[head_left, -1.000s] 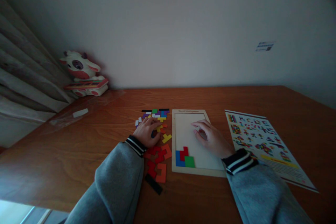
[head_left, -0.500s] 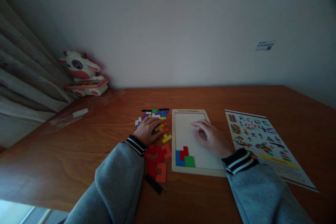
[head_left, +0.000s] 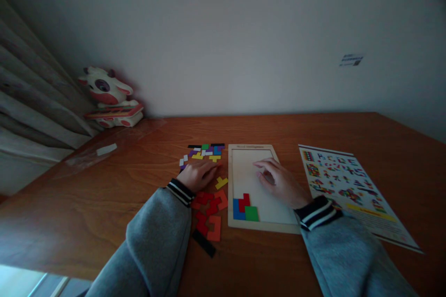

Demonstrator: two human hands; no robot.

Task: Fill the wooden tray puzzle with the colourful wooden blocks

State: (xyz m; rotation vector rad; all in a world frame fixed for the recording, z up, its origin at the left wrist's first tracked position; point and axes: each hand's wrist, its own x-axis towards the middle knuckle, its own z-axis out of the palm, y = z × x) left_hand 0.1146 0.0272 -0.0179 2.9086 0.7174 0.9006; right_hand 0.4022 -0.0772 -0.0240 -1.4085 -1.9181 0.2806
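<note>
My left hand [head_left: 198, 175] is palm down over the loose coloured puzzle pieces, its fingers drawn in near the thumb. Whatever lies under the fingertips is hidden; a bit of orange shows beside them. A yellow piece [head_left: 221, 183] lies just right of the thumb. My right hand [head_left: 278, 181] is over the wooden puzzle board [head_left: 230, 181], fingers bent, thumb and forefinger apart, nothing between them. In the board's lower left corner sit a blue piece [head_left: 236, 212], a red piece [head_left: 245, 200] and a green piece [head_left: 251, 214], touching one another.
Several red and orange pieces [head_left: 215, 229] and a black bar [head_left: 204, 243] lie nearer me, left of the board. A printed pattern sheet [head_left: 348, 185] lies to the right. At the back left stand a cow toy [head_left: 111, 93] and some clear plastic with a white label [head_left: 106, 149].
My left hand's fingers have moved in toward the thumb, and the yellow piece that showed between them is now out of sight. Yellow pieces beyond the hand are uncovered. My right hand stays put.
</note>
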